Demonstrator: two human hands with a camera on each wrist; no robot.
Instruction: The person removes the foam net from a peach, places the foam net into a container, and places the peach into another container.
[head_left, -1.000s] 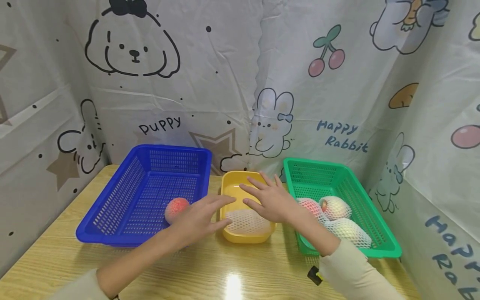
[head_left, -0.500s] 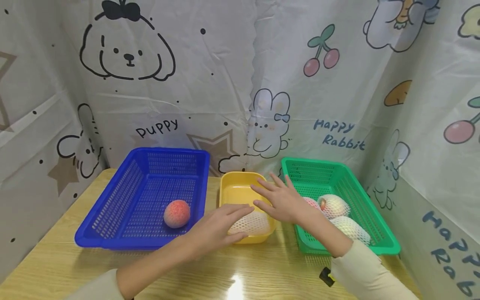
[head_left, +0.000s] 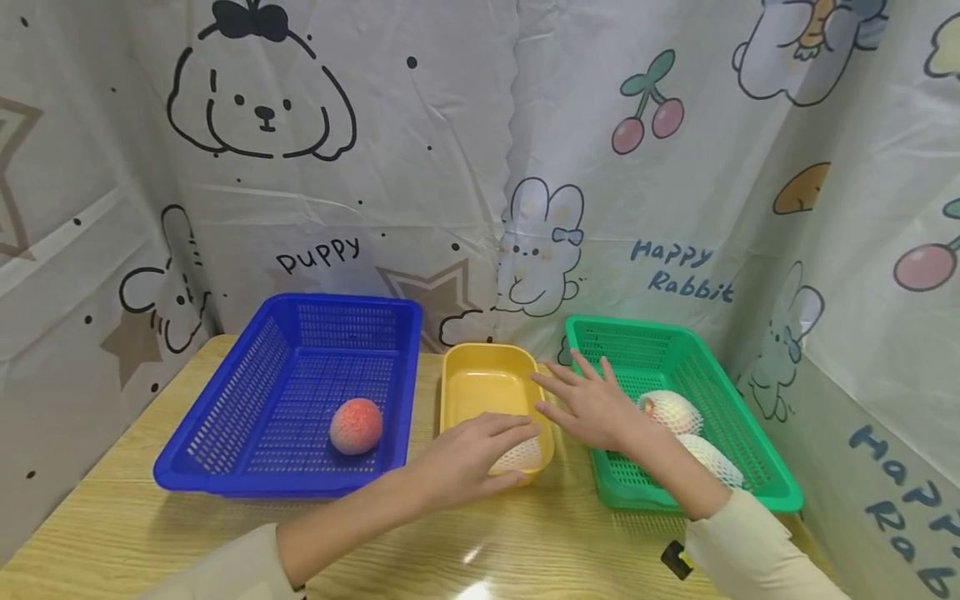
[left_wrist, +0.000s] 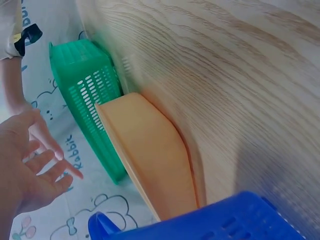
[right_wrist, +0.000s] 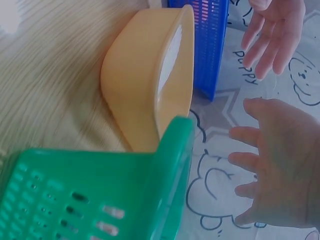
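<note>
My left hand (head_left: 474,458) hovers over the front of the yellow container (head_left: 450,392), fingers extended and holding nothing. Partly hidden beneath it, a white foam fruit net (head_left: 522,455) lies in that container. With fingers spread, my right hand (head_left: 592,410) hangs above the gap between the yellow container and the left rim of the green basket (head_left: 780,500); nothing is in it. A bare pinkish-red peach (head_left: 356,426) sits in the blue basket (head_left: 285,333). Net-wrapped fruits, one farther back (head_left: 671,413) and one nearer (head_left: 711,460), lie in the green basket, partly behind my right arm.
All three containers stand side by side on a wood-grain table (head_left: 420,550). A printed cloth (head_left: 450,125) hangs behind them and along both sides. A small black-and-yellow object (head_left: 677,560) shows beside the right sleeve.
My left hand has moved right, from the blue basket's edge to over the yellow container. My right hand has shifted right, hiding the pink net-wrapped fruit. The peach is now fully uncovered.
</note>
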